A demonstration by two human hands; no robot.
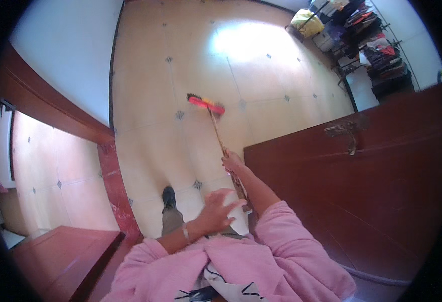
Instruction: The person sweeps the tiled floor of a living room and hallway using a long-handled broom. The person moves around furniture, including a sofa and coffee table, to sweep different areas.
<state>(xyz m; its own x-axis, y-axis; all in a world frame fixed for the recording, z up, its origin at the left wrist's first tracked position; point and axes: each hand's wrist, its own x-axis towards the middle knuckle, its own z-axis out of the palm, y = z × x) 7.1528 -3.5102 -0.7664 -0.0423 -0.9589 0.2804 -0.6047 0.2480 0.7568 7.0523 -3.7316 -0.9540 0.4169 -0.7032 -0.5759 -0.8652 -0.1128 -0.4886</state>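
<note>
My right hand (233, 161) is closed around the long handle of a broom (206, 105), whose red head with dark and yellowish bristles lies at the tiled floor (145, 94) ahead of me. The broom head looks slightly blurred. The lower end of the handle runs back past my right forearm toward my body. My left hand (221, 209), with a bracelet at its wrist, is held in front of my waist near that handle end. Its fingers are spread and hold nothing.
A brown door (342, 188) with a metal handle (351, 139) stands at my right. Clothes on a rack (383, 53) and a yellow bag (307, 23) are at the upper right. On the left are a white wall (70, 49), a reddish threshold (117, 188) and another door (62, 256).
</note>
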